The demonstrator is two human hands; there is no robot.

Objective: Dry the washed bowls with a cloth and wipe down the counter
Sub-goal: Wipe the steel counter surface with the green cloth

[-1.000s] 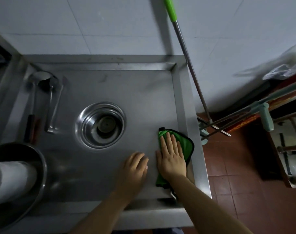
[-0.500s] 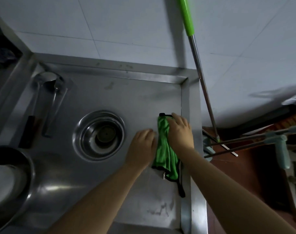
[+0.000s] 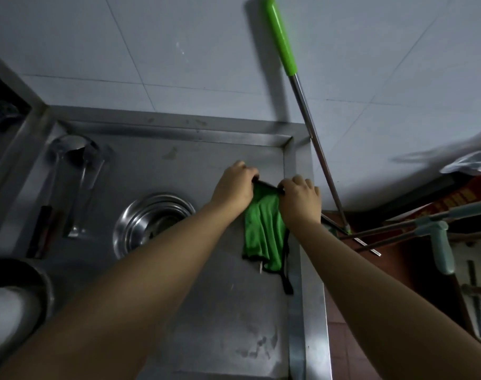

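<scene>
The green cloth [image 3: 264,231] hung over the right part of the steel counter [image 3: 228,311], just beside its raised right rim, its long axis running from far to near and its lower hem trailing toward the near side. Its far edge was stretched between both hands: the left hand [image 3: 233,187] pinched the left corner and the right hand [image 3: 301,197] pinched the right corner, fingers curled on the fabric. Both hands sat equally close to it, so spreading it flat looked like the likely next step, with most of the counter lying to the left of the cloth. Further left sat a stack of steel bowls [image 3: 151,223], then ladles [image 3: 74,185]. A green-handled mop [image 3: 302,100] leaned against the tiled wall [image 3: 124,50] on the right.
</scene>
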